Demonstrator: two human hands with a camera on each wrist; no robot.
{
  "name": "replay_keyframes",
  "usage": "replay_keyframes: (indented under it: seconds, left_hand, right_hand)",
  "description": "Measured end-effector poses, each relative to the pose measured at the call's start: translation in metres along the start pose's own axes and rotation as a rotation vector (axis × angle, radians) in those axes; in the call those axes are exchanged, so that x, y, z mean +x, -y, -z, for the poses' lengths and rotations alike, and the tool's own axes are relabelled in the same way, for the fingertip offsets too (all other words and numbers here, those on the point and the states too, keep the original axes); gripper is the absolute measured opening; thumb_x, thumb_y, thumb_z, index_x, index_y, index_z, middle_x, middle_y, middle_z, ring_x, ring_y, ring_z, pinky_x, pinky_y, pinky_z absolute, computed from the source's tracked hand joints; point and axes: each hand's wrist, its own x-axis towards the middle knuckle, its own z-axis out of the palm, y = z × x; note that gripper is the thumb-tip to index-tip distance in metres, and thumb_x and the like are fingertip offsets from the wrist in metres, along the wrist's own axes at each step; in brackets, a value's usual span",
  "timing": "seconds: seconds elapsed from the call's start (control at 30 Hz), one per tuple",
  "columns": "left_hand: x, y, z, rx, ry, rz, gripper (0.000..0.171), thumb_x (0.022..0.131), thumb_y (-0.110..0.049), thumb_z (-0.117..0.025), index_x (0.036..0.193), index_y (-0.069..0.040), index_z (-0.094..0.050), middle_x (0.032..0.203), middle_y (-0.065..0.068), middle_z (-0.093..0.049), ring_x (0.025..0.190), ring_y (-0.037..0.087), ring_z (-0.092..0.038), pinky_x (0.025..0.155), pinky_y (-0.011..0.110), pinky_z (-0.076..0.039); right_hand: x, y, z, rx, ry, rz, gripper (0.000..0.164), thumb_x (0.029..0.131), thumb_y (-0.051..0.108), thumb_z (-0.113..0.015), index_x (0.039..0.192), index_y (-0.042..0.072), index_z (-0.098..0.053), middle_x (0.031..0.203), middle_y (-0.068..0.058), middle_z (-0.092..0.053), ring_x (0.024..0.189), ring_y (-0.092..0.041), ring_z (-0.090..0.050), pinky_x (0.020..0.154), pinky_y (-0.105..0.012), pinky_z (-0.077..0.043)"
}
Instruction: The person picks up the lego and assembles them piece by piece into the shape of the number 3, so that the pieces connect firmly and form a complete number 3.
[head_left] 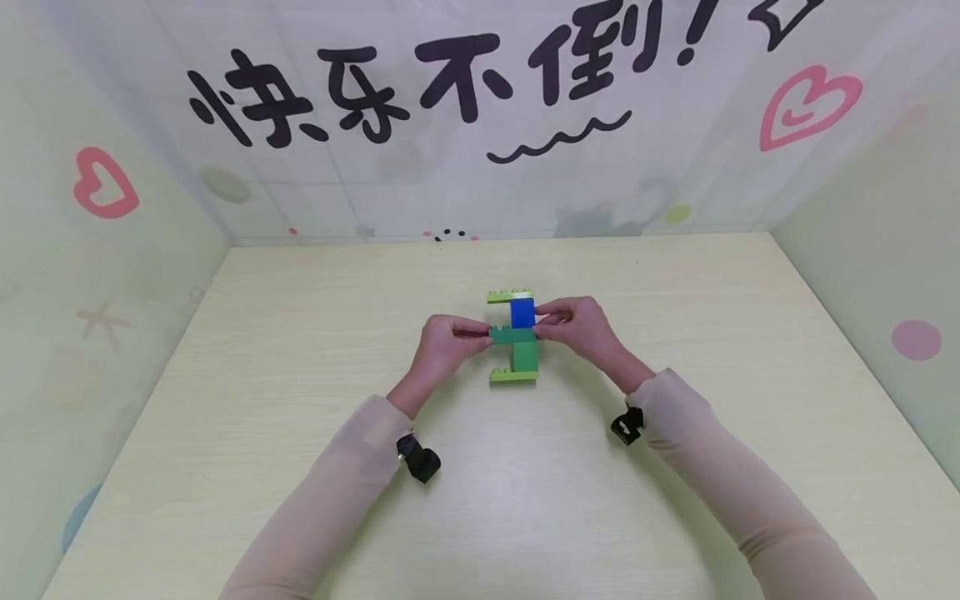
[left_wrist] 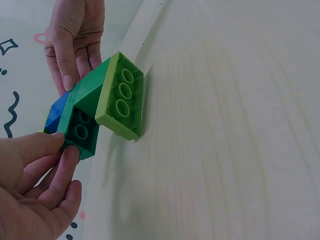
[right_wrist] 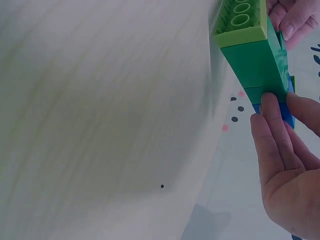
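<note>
Joined toy building bricks form one assembly in the middle of the head view. A blue brick (head_left: 522, 313) and a green brick (head_left: 526, 357) stand on either side of a longer dark green brick (head_left: 512, 335). Lime bricks cap both ends, the nearer lime brick (head_left: 513, 377) showing hollow tubes in the left wrist view. My left hand (head_left: 444, 343) pinches the free left end of the dark green brick between thumb and fingers. With fingertips and thumb, my right hand (head_left: 577, 327) grips the opposite side, where the blue and dark green bricks meet.
A pale wooden tabletop (head_left: 517, 500) lies beneath the hands. Behind it rises a white printed backdrop (head_left: 420, 183) with dark lettering, and pale printed side panels flank the table. Small black cameras (head_left: 420, 460) are strapped at both wrists.
</note>
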Motion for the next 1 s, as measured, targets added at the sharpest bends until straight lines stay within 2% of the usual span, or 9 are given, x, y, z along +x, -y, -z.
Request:
replay_keyframes:
  seconds: [0.33,0.73,1.0]
  left_hand:
    - [0.006,0.003,-0.001,0.021,0.012,0.008,0.023,0.076,-0.002,-0.073,0.098,0.002,-0.069,0.094,0.015,-0.068,0.086,0.021,-0.065,0.072,0.026,-0.050]
    - [0.011,0.007,-0.001,0.045,0.038,0.039,0.022,0.078,-0.005,-0.072,0.099,0.001,-0.069,0.092,0.013,-0.068,0.085,0.020,-0.065,0.071,0.027,-0.050]
    - [0.013,0.010,-0.004,0.062,0.040,0.048,0.022,0.079,-0.006,-0.072,0.099,0.000,-0.069,0.094,0.012,-0.068,0.086,0.019,-0.064,0.072,0.026,-0.049]
  right_hand:
    - [0.004,0.000,0.001,0.020,0.021,-0.014,0.034,0.079,0.008,-0.071,0.110,-0.003,-0.063,0.090,-0.017,-0.067,0.081,-0.022,-0.064,0.067,-0.028,-0.049]
    - [0.009,-0.004,0.001,-0.049,0.066,-0.047,0.037,0.079,0.011,-0.071,0.113,-0.002,-0.062,0.094,-0.016,-0.066,0.087,-0.025,-0.062,0.068,-0.029,-0.048]
    - [0.011,-0.007,0.001,-0.045,0.090,-0.077,0.039,0.080,0.011,-0.071,0.115,-0.002,-0.061,0.095,-0.016,-0.066,0.089,-0.024,-0.062,0.070,-0.029,-0.048]
